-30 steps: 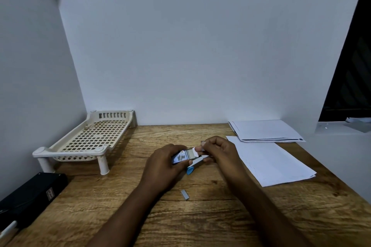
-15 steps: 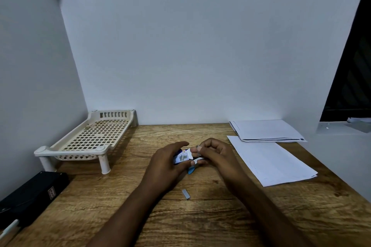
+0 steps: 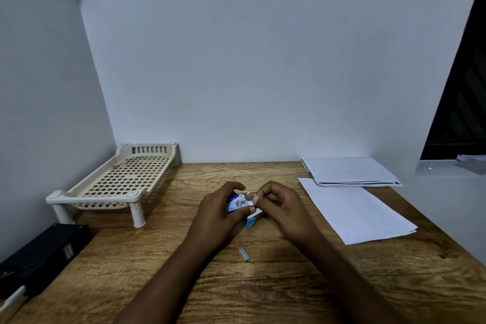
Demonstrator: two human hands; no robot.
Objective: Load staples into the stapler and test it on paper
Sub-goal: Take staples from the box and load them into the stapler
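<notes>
Blue-and-white staple box (image 3: 237, 204) is gripped by the left hand (image 3: 215, 216) while the right hand (image 3: 284, 208) pinches its end.

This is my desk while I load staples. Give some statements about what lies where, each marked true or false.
The left hand and the right hand both hold the small box. True.
A staple strip lies loose on the table, nearer the person than the hands. True.
The papers lie inside the plastic rack. False: they lie on the table, right of the plastic rack.
The black case lies at the right edge. False: at the left.
</notes>
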